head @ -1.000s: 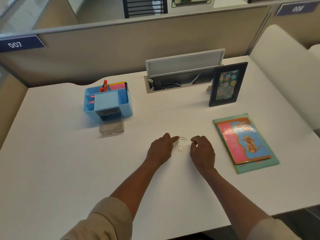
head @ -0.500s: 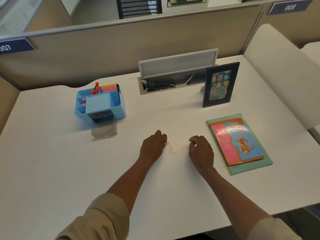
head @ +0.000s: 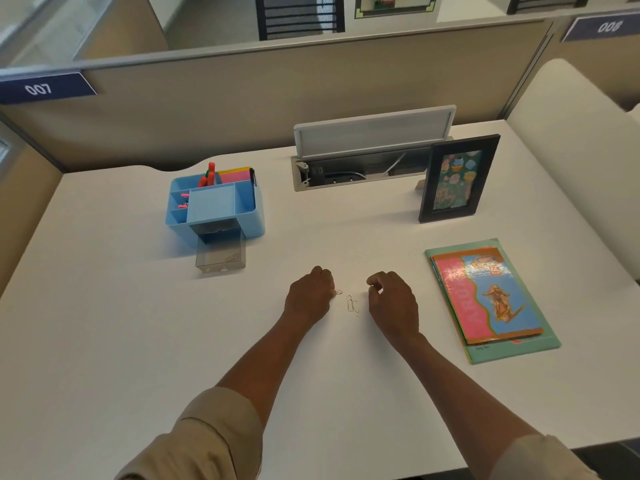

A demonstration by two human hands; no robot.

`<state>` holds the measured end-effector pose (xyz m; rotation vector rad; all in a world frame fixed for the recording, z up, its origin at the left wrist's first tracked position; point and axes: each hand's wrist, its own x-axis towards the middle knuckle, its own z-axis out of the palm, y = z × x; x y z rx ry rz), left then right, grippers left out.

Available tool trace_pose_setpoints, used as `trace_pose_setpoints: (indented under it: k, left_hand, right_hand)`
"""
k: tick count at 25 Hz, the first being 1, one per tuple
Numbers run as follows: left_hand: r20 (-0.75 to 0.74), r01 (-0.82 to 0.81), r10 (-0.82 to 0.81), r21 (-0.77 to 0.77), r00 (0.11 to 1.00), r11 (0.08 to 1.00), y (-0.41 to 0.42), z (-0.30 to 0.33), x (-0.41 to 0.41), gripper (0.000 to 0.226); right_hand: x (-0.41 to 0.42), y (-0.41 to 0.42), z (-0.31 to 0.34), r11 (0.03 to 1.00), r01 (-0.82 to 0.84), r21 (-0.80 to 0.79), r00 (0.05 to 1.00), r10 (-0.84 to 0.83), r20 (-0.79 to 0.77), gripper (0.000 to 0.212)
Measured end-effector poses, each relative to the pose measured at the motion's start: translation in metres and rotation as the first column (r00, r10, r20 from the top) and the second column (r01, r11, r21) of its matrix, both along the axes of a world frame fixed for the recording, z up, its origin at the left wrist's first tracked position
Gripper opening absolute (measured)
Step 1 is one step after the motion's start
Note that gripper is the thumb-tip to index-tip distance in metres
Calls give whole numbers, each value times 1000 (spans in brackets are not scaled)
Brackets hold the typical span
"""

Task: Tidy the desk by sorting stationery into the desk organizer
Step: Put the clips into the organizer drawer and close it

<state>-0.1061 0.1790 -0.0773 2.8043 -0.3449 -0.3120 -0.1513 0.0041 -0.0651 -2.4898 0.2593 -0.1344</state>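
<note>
My left grip (head: 309, 295) curled, pinching paper clip (head: 338, 292) at fingertips. My right grip (head: 393, 301) loosely curled, holding nothing. Two paper clips (head: 352, 304) flat on desk (head: 104, 341) between them. Blue organizer (head: 214, 204) far left, clear drawer (head: 221, 252) pulled out. Booklets (head: 491, 299) at right.
</note>
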Motion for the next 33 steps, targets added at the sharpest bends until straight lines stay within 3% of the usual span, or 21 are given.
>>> trace_pose_setpoints:
  k: [4, 11, 17, 19, 22, 27, 33]
  left_hand:
    - [-36, -51, 48, -89, 998, 995, 12, 3, -4, 2]
    - [-23, -117, 116, -317, 993, 941, 52, 17, -8, 16]
    - [46, -180, 218, -417, 975, 891, 110, 29, -11, 12]
    - [157, -200, 278, -388, 948, 900, 129, 34, -15, 4]
    - [341, -291, 345, -200, 874, 936, 157, 29, -19, 29]
    - [219, -314, 299, 34, 929, 949, 193, 13, -23, 58]
    - [136, -249, 235, 103, 963, 963, 204, 8, -23, 66]
  right_hand:
    - [7, 16, 0, 988, -130, 88, 991, 131, -5, 17]
    - [24, 72, 4, 949, -288, 132, 956, 292, -16, 5]
    - [41, 127, 6, 900, -401, 169, 915, 387, 111, 5]
    - [50, 148, 11, 901, -399, 171, 915, 381, 130, 6]
    - [69, 177, 18, 914, -376, 156, 925, 358, 127, 8]
    - [104, 217, 27, 929, -352, 110, 934, 342, 103, 14]
    - [128, 244, 19, 930, -368, 27, 930, 368, -15, 14]
